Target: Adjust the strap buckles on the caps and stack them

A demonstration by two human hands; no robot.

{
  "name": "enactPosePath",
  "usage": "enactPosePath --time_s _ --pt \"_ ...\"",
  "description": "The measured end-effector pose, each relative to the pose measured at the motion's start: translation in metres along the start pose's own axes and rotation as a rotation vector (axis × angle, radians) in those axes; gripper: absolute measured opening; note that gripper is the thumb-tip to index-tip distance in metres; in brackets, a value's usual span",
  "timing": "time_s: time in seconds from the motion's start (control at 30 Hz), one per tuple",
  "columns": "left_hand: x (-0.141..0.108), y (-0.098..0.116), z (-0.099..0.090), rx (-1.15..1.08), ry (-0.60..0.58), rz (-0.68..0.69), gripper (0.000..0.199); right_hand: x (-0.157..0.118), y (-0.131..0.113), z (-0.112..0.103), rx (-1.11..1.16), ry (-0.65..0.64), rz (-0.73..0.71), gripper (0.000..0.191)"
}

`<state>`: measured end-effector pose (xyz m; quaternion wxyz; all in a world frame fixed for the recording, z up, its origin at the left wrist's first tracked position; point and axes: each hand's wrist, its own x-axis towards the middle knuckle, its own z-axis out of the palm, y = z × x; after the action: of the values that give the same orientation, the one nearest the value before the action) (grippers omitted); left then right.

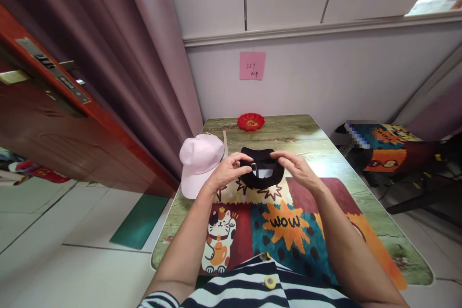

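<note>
Called for light, even pressure from both sides (likely best for not creasing soft fabric), without snagging buckle (pixel 254 167). Pinched left side of black cap (pixel 260 182) between thumb and fingers of left hand (pixel 228 172); touched upper right edge with bent fingers of right hand (pixel 298 167), couldn't tell whether closed on it. Located at centre of frame, near upper edge of patterned mat (pixel 241 231) on bench (pixel 288 132), right of pink cap (pixel 202 151). Looked dark, hollow, with pale patch inside.
</note>
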<state>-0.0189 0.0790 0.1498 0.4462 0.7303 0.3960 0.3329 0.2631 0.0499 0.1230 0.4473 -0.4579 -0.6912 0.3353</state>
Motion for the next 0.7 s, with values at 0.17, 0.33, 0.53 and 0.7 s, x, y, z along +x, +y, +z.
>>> enactPosePath --time_s 0.17,0.33,0.53,0.7 --pt "-0.001 -0.028 -0.009 0.193 0.154 0.054 0.039 -0.011 0.050 -0.025 -0.328 0.138 0.071 0.056" --pt "0.008 -0.050 0.003 0.406 0.072 0.112 0.056 -0.010 0.080 -0.005 -0.474 -0.015 0.001 0.086" --pt "0.013 -0.025 -0.007 -0.031 -0.014 0.079 0.011 0.002 0.048 -0.007 -0.115 0.002 -0.025 0.017" --pt "0.009 0.020 -0.019 -0.690 0.090 0.048 0.033 0.008 -0.007 -0.027 0.491 0.074 0.105 0.029"
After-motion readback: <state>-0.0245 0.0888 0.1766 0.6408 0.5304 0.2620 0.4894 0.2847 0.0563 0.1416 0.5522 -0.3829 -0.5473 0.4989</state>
